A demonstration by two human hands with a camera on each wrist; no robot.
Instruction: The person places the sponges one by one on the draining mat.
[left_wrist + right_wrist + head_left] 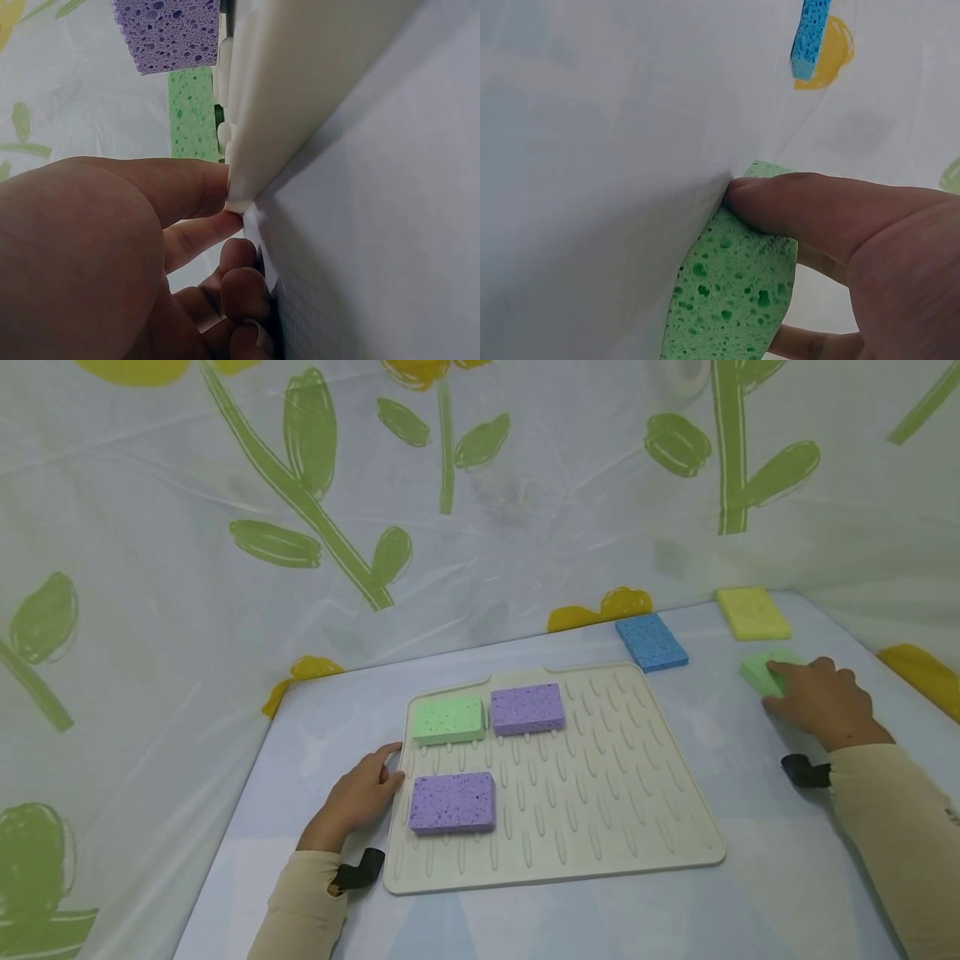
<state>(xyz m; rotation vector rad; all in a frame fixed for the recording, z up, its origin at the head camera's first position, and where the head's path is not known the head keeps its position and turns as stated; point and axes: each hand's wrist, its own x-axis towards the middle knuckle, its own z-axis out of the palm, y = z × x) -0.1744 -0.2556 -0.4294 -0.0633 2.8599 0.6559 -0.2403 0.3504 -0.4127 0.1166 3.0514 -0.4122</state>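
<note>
My right hand (825, 697) pinches a light green sponge (757, 672) at the right of the table. In the right wrist view the thumb presses on this porous green sponge (727, 292), with fingers behind it. My left hand (360, 797) touches the left edge of a cream ribbed drying mat (600, 777) with thumb and forefinger. Its other fingers are bent by the table in the left wrist view. On the mat lie another green sponge (448, 720), a purple sponge (527, 708) beside it and a second purple sponge (453, 803) nearer me.
A blue sponge (652, 642) lies just beyond the mat's far right corner. Farther right, near the table's back edge, is a yellow sponge (752, 613). A white sheet (540, 552) printed with green leaves hangs behind the table.
</note>
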